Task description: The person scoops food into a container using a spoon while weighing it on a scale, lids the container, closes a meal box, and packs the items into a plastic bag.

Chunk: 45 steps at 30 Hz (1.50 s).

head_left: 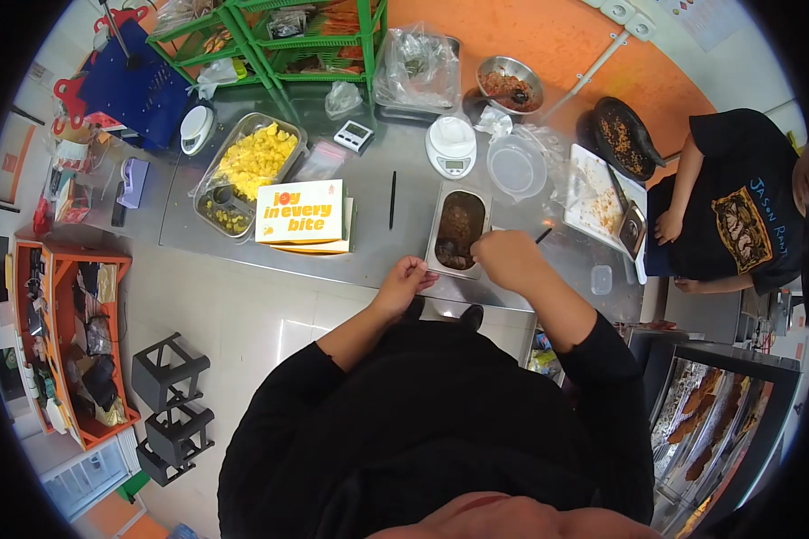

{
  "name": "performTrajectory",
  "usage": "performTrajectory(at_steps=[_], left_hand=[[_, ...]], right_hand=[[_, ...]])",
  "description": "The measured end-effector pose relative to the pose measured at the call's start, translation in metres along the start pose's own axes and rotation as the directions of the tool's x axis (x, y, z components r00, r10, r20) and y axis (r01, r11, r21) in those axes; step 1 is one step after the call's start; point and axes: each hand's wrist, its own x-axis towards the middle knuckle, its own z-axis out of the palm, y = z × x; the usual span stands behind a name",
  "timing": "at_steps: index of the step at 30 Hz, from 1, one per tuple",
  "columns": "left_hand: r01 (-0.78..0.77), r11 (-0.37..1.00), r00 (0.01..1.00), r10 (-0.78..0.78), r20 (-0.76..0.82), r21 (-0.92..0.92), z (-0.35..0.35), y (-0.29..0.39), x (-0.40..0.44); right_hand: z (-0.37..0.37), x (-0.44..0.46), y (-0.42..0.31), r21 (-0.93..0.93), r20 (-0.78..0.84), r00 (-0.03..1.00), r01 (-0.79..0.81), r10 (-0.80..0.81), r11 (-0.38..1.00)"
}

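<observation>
A rectangular steel food pan with brown, saucy contents stands near the table's front edge. My left hand has its fingers closed at the pan's near left corner. Closed in a fist, my right hand is over the pan's right rim with its fingertips towards the contents. What it grips is hidden. A short dark stick shows just beyond that fist; I cannot tell whether it is part of something held.
Along the steel table are yellow boxes, a tub of yellow pieces, a black pen-like stick, a kitchen scale and a round plastic lid. A co-worker stands right, beside a white cutting board.
</observation>
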Motion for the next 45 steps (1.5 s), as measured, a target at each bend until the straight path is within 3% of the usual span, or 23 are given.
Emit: performTrajectory(at_steps=[2, 6, 11, 14, 18, 21, 28, 31, 33, 37, 39, 45], left_hand=[[-0.027, 0.999, 1.0, 0.027, 0.0, 0.029, 0.0, 0.002, 0.0], [-0.034, 0.998, 0.999, 0.035, -0.016, 0.055, 0.001, 0.001, 0.003], [-0.009, 0.997, 1.0, 0.011, -0.02, 0.08, 0.002, 0.004, 0.002], [-0.005, 0.999, 1.0, 0.006, -0.025, 0.039, 0.005, 0.004, 0.0], [-0.026, 0.998, 1.0, 0.026, 0.006, 0.064, 0.004, 0.007, 0.002], [0.007, 0.995, 1.0, -0.009, 0.017, 0.099, 0.009, 0.003, 0.006], [-0.001, 0.991, 0.999, -0.005, 0.041, 0.136, 0.01, 0.01, 0.001], [-0.02, 0.99, 0.998, 0.012, 0.057, 0.137, 0.008, 0.008, 0.001], [-0.035, 0.99, 0.998, 0.027, 0.06, 0.135, 0.006, 0.006, 0.003], [0.0, 0.997, 0.999, -0.003, 0.032, 0.083, -0.002, 0.001, 0.005], [0.019, 0.998, 0.999, -0.021, 0.031, 0.065, -0.005, 0.002, 0.005], [0.081, 0.992, 0.995, -0.087, 0.058, 0.097, -0.007, 0.008, -0.001]], right_hand=[[-0.009, -0.001, 0.006, 0.085, 0.04, 0.994, -0.1, 0.097, 0.991], [0.013, -0.008, 0.008, 0.167, -0.032, 0.998, -0.05, 0.056, 0.985], [0.024, -0.013, 0.007, 0.247, 0.007, 0.974, -0.22, 0.225, 0.944], [0.027, -0.018, 0.009, 0.38, -0.055, 0.97, -0.2, 0.238, 0.903], [0.035, -0.021, 0.012, 0.424, -0.001, 0.948, -0.288, 0.319, 0.859], [0.031, -0.029, 0.014, 0.529, -0.009, 0.934, -0.299, 0.357, 0.794], [0.046, -0.029, 0.023, 0.584, -0.058, 0.926, -0.271, 0.372, 0.765], [0.054, -0.034, 0.034, 0.658, -0.047, 0.95, -0.204, 0.31, 0.725], [0.059, -0.039, 0.044, 0.775, -0.023, 0.932, -0.211, 0.361, 0.596], [0.07, -0.048, 0.053, 0.822, -0.021, 0.933, -0.188, 0.359, 0.537], [0.073, -0.052, 0.053, 0.909, 0.013, 0.922, -0.172, 0.387, 0.38], [0.08, -0.057, 0.048, 0.955, -0.007, 0.897, -0.125, 0.443, 0.268]])
